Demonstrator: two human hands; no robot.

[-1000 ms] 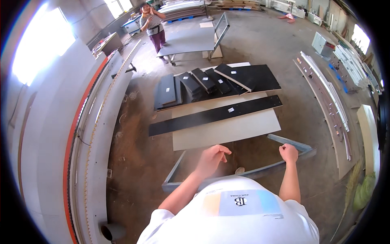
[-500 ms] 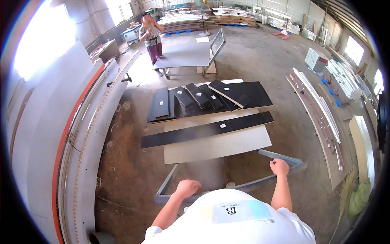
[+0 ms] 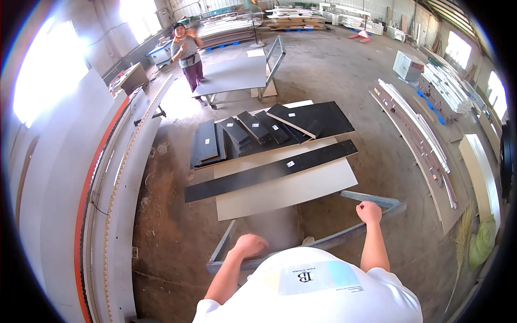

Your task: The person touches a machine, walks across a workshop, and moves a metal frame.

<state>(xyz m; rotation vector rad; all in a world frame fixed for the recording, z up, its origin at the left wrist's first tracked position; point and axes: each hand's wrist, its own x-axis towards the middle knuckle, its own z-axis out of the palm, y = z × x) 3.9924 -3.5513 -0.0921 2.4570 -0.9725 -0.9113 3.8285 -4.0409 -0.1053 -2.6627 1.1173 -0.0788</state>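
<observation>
My left hand [image 3: 251, 245] is closed in a loose fist above the left part of a grey metal cart frame [image 3: 344, 237]. My right hand [image 3: 369, 212], also a fist, hovers over the frame's right side. Nothing shows in either hand, though the left fingertips are partly hidden. Ahead of them a pale board [image 3: 307, 185] lies across the frame, with a long black panel [image 3: 269, 171] on it. Farther back, several shorter black panels [image 3: 234, 132] rest side by side and overlapping on a wide black board [image 3: 336, 121].
A co-worker [image 3: 187, 56] stands beyond a grey-topped cart [image 3: 231, 75]. Along the left runs a long machine [image 3: 121, 188] with an orange strip. At right lie stacked strips [image 3: 417, 140], a pallet of white pieces [image 3: 444, 89] and a green bag [image 3: 481, 242].
My view has turned slightly, so most of the scene sits a little farther left. My fists stay over the cart frame. The co-worker's raised hands have shifted, uncovering the head.
</observation>
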